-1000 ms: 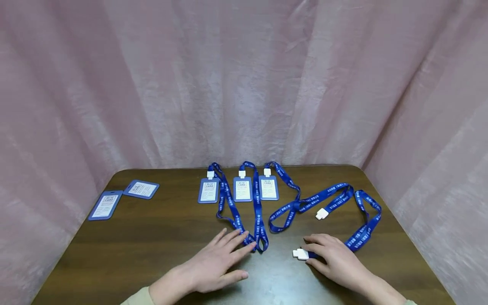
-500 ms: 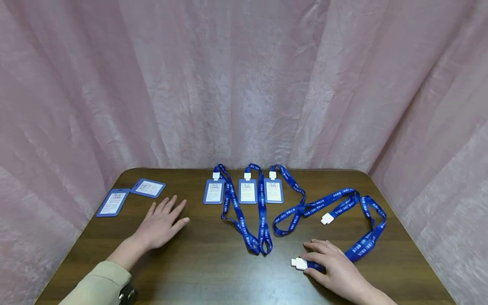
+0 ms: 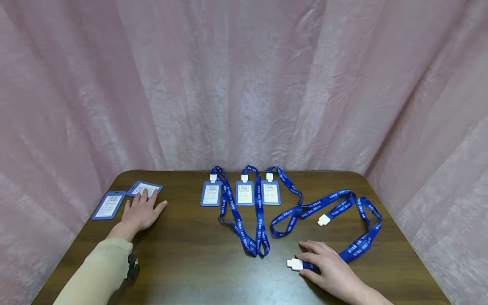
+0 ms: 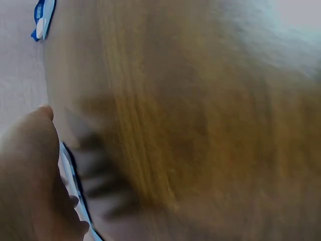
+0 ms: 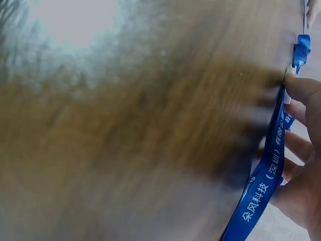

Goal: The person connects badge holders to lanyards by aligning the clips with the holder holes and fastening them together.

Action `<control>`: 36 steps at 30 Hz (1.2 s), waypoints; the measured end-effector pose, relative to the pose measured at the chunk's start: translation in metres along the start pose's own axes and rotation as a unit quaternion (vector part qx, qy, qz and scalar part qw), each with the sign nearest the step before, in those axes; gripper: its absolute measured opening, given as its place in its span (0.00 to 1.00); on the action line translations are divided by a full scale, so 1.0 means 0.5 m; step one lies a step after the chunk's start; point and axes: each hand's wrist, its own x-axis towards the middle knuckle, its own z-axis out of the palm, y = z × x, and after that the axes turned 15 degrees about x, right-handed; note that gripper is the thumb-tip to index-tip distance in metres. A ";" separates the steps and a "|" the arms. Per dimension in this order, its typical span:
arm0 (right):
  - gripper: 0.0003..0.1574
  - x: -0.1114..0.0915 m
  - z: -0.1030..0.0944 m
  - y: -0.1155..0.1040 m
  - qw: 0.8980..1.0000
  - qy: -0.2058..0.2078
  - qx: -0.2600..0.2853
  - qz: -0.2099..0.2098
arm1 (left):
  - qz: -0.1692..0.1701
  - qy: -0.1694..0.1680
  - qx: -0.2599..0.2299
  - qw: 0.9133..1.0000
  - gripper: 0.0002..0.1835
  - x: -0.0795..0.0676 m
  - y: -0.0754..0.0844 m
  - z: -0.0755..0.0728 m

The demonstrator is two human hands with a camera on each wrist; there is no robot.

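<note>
At the table's left side my left hand [image 3: 140,214] reaches out with spread fingers, their tips over the near edge of a blue badge holder [image 3: 149,187]. In the left wrist view that holder's edge [image 4: 75,181] shows beneath the fingers. A second badge holder [image 3: 109,205] lies just left of the hand. At the front right, my right hand [image 3: 329,269] holds a blue lanyard [image 3: 356,249] between thumb and fingers, close behind its white clip [image 3: 295,264]. The lanyard's printed strap [image 5: 266,186] runs past the palm in the right wrist view.
Three badge holders [image 3: 211,194] with lanyards attached stand in a row at the back middle, their straps trailing forward. Another white clip [image 3: 323,220] on a loose lanyard [image 3: 335,205] lies at the right. A pink curtain [image 3: 244,84] hangs behind the wooden table [image 3: 190,271].
My left hand has moved from beside the middle lanyards, leftward and away across the table, to the far-left badge holder. The right hand stays at the lanyard near its clip.
</note>
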 end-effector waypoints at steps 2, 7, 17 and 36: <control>0.25 0.000 0.001 0.000 1.000 -0.001 -0.006 -0.006 | -0.006 -0.009 -0.004 1.000 0.48 0.002 -0.001 -0.002; 0.25 0.002 0.002 -0.001 1.000 -0.002 -0.018 -0.017 | -0.006 -0.021 0.006 1.000 0.49 -0.001 0.001 -0.006; 0.22 0.004 -0.001 0.000 1.000 0.004 -0.013 -0.019 | 0.021 -0.020 0.011 1.000 0.52 -0.010 0.001 0.005; 0.21 0.003 0.004 0.000 1.000 0.006 -0.007 -0.013 | 0.112 0.065 0.042 0.991 0.41 -0.156 0.094 0.036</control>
